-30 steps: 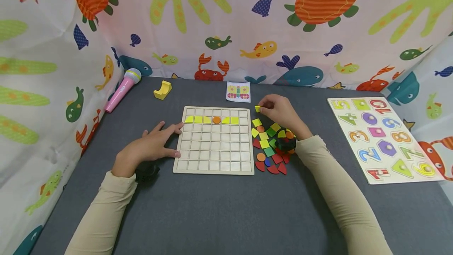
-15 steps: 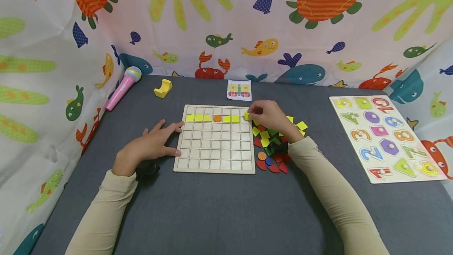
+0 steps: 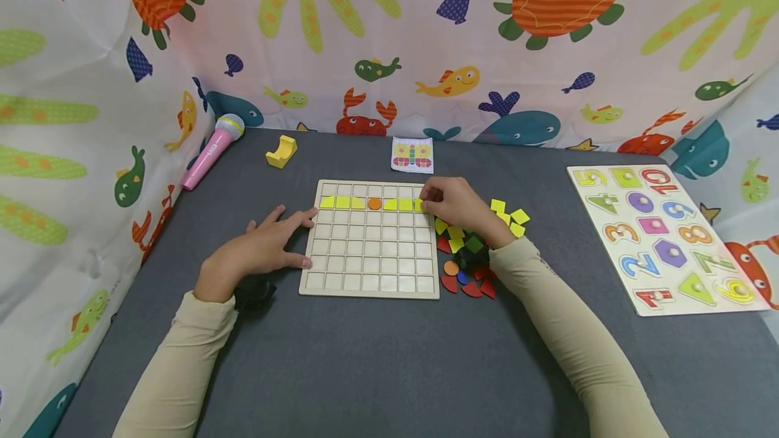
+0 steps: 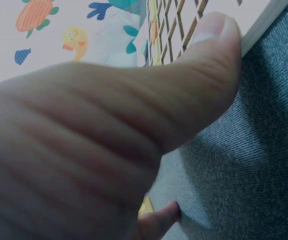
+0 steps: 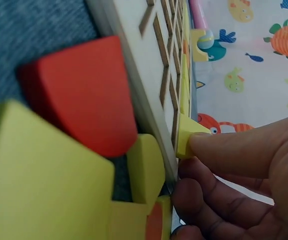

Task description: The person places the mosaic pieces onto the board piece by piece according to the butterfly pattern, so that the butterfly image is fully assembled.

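Note:
A wooden grid board (image 3: 369, 255) lies on the dark table, its second row from the back filled with yellow pieces (image 3: 342, 202) and one orange disc (image 3: 374, 203). At the right end of that row my right hand (image 3: 458, 203) pinches a yellow piece (image 5: 184, 136) between thumb and fingers, as the right wrist view shows; its full shape is partly covered. My left hand (image 3: 258, 249) rests spread along the board's left edge, and its thumb (image 4: 211, 55) touches the rim. Beside the board's right edge lie loose yellow, red, green, orange and blue pieces (image 3: 456, 246), some hidden under the right wrist.
A small card with a butterfly pattern (image 3: 412, 155) lies behind the board. A yellow curved block (image 3: 281, 152) and a pink toy microphone (image 3: 213, 151) are at the back left. On the right lies a number-and-shape puzzle board (image 3: 666, 238). A printed cloth (image 3: 292, 107) stands behind the table.
My right hand has carried the yellow piece leftward from above the loose pieces to the right end of the board's second row. My left hand stays at the board's left edge.

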Motion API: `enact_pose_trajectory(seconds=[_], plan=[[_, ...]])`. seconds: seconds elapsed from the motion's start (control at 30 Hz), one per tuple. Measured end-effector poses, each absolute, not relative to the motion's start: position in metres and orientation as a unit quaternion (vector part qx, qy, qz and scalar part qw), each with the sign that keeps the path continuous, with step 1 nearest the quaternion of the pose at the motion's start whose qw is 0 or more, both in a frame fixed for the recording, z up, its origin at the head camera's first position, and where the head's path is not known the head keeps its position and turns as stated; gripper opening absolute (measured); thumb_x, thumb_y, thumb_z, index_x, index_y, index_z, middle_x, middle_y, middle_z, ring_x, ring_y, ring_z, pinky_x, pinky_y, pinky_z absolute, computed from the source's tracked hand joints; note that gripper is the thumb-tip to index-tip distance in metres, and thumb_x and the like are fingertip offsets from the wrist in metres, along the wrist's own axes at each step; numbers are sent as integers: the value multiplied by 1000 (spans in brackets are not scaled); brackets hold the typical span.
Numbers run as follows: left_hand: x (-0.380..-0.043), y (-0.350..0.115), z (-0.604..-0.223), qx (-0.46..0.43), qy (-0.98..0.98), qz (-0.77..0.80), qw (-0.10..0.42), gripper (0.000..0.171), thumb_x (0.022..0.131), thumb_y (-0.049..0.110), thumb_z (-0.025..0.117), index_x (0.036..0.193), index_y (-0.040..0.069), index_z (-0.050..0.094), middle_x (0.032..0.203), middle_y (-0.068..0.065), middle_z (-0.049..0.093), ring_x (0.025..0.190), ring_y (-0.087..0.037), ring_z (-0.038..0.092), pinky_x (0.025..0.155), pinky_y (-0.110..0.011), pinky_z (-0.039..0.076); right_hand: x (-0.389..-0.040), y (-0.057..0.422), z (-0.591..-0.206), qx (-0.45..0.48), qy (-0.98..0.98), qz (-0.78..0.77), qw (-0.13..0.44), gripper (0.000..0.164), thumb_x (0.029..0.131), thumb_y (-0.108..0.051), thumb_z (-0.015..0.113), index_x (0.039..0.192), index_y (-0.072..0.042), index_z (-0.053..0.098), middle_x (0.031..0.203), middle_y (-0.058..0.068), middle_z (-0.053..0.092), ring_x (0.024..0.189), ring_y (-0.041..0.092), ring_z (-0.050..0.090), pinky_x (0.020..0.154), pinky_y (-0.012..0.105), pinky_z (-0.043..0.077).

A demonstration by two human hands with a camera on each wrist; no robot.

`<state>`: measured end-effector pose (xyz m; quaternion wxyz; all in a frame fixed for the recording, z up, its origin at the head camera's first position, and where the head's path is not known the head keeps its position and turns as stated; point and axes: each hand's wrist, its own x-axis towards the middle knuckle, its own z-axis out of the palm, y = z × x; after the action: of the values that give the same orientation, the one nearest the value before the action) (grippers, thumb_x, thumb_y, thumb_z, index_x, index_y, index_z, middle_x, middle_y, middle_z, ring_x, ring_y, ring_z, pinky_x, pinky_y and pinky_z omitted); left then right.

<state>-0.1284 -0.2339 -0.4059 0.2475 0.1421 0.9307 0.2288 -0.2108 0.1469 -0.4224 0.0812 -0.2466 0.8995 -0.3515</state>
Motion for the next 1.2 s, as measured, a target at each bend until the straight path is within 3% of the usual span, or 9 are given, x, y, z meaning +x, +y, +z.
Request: enact_pose_trajectory(seconds=[0.37,0.57,0.77,1.2], plan=[[-127,-234,-404,145,930,230,247,94,96,37,83,170,17,28,172,-18,32,160,-53,-1,114,-85,1,-209,137,-424,-294,912,-282,50,8,100,-6,75,92,-8,75,82,4,65,73,22,55,66,36,46],[-127,-233,-405,144,930,231,245,93,97,37,83,169,17,29,172,-19,33,160,-53,-1,114,-84,0,-208,142,-417,-299,906,-296,53,6,102,-8,74,98,-6,78,86,4,69,73,20,59,65,37,51],[-127,-233,-403,145,930,233,244,91,96,37,83,168,17,31,172,-19,32,160,-52,-1,114,-84,0,-212,160,-408,-272,907,-317,61,9,103,-9,73,105,-3,79,95,7,74,82,22,63,73,40,54],[-132,-239,-412,147,930,241,238,87,94,41,85,163,20,38,173,-16,31,161,-50,-2,115,-83,-1,-215,183,-406,-253,915,-284,133,20,100,-7,74,119,-2,79,106,10,72,94,26,63,84,44,55]])
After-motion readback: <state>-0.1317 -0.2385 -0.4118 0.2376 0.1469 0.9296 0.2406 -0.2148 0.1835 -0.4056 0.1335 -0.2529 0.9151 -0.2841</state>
